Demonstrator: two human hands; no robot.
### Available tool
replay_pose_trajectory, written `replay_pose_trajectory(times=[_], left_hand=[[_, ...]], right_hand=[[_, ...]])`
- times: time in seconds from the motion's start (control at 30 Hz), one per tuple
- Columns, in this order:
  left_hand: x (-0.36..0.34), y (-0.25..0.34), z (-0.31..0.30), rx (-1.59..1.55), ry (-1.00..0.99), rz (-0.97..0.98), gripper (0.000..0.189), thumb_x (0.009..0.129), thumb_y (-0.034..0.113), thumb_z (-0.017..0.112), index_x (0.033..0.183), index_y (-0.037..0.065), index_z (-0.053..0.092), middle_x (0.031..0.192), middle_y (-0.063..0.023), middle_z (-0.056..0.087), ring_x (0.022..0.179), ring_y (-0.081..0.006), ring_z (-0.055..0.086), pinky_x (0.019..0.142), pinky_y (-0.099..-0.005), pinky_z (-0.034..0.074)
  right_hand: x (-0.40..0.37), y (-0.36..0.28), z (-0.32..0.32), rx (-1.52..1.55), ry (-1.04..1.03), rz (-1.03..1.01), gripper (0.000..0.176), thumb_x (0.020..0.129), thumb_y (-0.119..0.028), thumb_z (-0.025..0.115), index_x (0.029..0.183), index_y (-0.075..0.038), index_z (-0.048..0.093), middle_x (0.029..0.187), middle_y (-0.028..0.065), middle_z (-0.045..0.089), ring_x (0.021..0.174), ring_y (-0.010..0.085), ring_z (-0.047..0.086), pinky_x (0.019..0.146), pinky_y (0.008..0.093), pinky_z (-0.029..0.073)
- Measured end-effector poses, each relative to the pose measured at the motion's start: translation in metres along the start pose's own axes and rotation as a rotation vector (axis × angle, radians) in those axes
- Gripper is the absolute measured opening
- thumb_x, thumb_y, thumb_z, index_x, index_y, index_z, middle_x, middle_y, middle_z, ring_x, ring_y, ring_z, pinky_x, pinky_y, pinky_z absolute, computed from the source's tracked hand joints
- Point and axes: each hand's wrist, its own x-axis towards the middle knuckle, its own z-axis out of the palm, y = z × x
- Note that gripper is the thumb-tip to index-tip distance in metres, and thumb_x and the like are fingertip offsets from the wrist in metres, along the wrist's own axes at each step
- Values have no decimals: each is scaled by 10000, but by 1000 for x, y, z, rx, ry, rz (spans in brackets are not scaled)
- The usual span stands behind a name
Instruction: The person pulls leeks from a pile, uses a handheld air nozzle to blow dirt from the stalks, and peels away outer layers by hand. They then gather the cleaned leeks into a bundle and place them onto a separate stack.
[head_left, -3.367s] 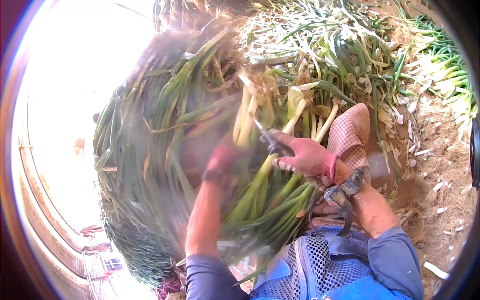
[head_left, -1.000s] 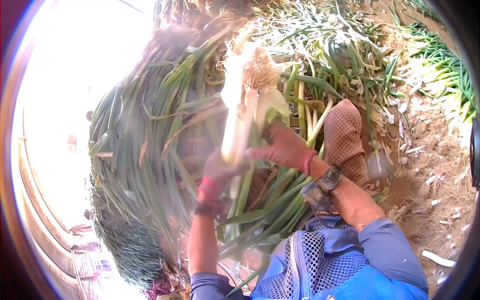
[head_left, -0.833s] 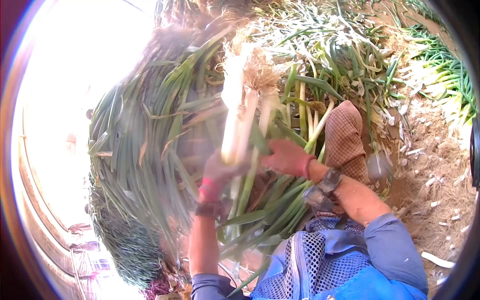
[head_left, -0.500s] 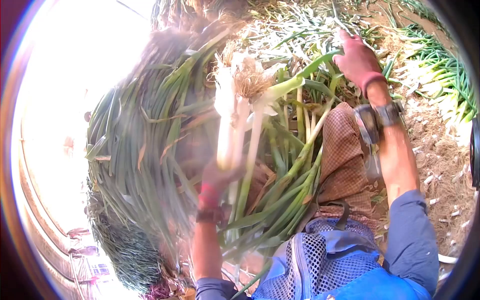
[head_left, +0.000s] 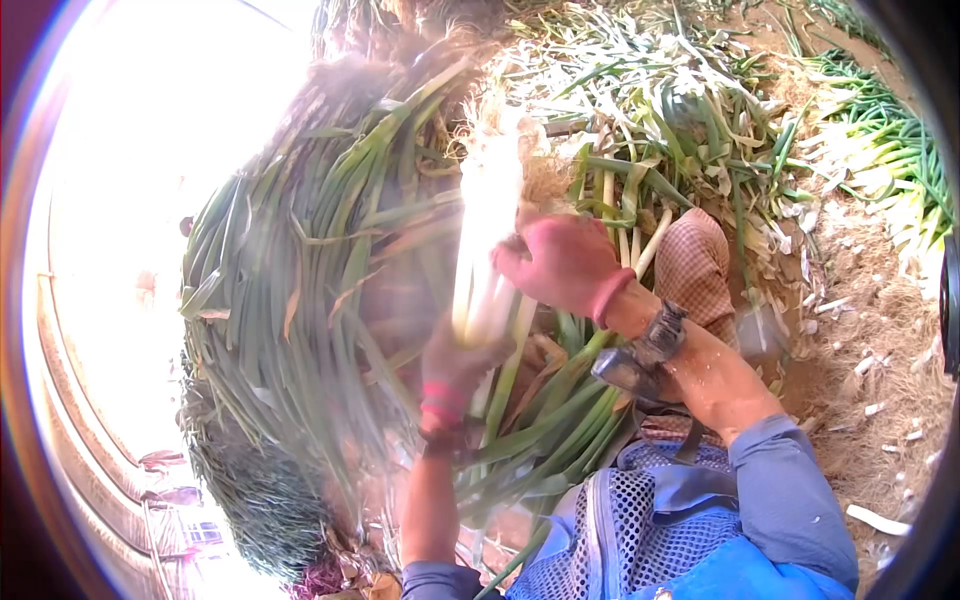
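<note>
A gloved left hand, my left hand, is wrapped round a bundle of green onions that stands with its roots up. Its white stalks rise above the fist, and the pale roots are at the top. My right hand, in a reddish glove, is at the side of the white stalks with its fingers curled in. What those fingers hold, if anything, is hidden. Glare and haze blur the bundle and my left hand.
A large pile of long green onions lies at the left. Stripped leaves are heaped at the top. Cleaned onions lie at the upper right, above root scraps. My checked trouser knee is beside my right forearm.
My right hand has come from the upper right down to the bundle. The green leaf it held is no longer in view there. The bundle and my left hand have shifted slightly right.
</note>
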Motion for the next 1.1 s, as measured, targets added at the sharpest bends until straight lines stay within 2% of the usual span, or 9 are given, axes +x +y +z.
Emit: replay_pose_trajectory(times=[0.13, 0.23, 0.4, 0.5, 0.8, 0.83, 0.93, 1.0, 1.1], left_hand=[[-4, 5, 1, 142, 64, 44, 822, 733, 258, 1007, 1371, -42, 585, 1205, -101, 743, 1046, -166, 707, 965, -332, 577], [-3, -11, -6, 168, 55, 40, 835, 723, 271, 1015, 1375, -31, 589, 1206, -104, 743, 1047, -169, 706, 969, -331, 574], [-1, -6, -9, 62, 15, -8, 848, 718, 287, 1016, 1380, -26, 590, 1212, -104, 740, 1045, -177, 707, 959, -332, 575], [4, -7, -7, 90, 13, 23, 874, 705, 323, 1017, 1386, -23, 593, 1206, -105, 743, 1042, -183, 712, 950, -335, 575], [-4, 14, -3, 223, 49, -11, 862, 692, 365, 1011, 1367, -1, 620, 1160, -107, 761, 1008, -172, 721, 922, -345, 582], [-7, 11, -4, 230, 46, -29, 858, 695, 344, 1016, 1369, -4, 616, 1173, -105, 759, 1012, -172, 720, 918, -344, 583], [-2, -14, -8, 83, 30, -19, 837, 709, 283, 1017, 1377, -9, 605, 1192, -97, 750, 1016, -173, 716, 917, -338, 585], [-1, -9, -10, 88, 20, -19, 840, 711, 244, 1017, 1389, -13, 593, 1193, -92, 747, 1024, -173, 714, 925, -335, 586], [7, -12, -7, 47, -35, -9, 885, 707, 192, 1018, 1431, -18, 553, 1213, -91, 735, 1051, -173, 708, 947, -337, 586]], right_hand=[[39, 34, -12, -155, 411, -291, 261, 986, -309, 682, 863, -87, 742, 604, 121, 669, 506, 244, 655, 577, 394, 578], [90, 86, -104, -139, 580, 97, 337, 1072, -330, 599, 1160, -23, 707, 745, 46, 701, 610, 142, 654, 587, 327, 583], [54, 111, -131, 138, 237, 334, 347, 1076, -407, 635, 1026, -79, 735, 669, 10, 666, 539, 114, 641, 453, 260, 475], [6, 50, -68, 155, 158, -26, 675, 970, -519, 753, 1360, 16, 620, 639, -53, 574, 492, 54, 520, 373, 208, 396], [45, 88, -28, -182, 161, -343, 241, 1048, -246, 606, 1045, -36, 725, 728, 138, 732, 590, 254, 709, 619, 425, 633], [54, 84, -59, -235, 197, -83, 237, 1058, -224, 564, 1083, -52, 725, 734, 133, 736, 620, 241, 715, 651, 405, 638], [85, 173, -135, -377, 404, 256, 402, 1102, -329, 548, 1367, -43, 644, 869, 116, 720, 648, 162, 679, 493, 308, 534], [49, 124, -144, -446, 279, 524, 519, 1088, -370, 581, 1468, -16, 575, 933, 147, 722, 757, 245, 721, 735, 419, 618], [10, 125, -93, -434, 111, 291, 664, 1048, -499, 648, 1481, 0, 576, 1031, 139, 695, 846, 224, 702, 840, 386, 598]])
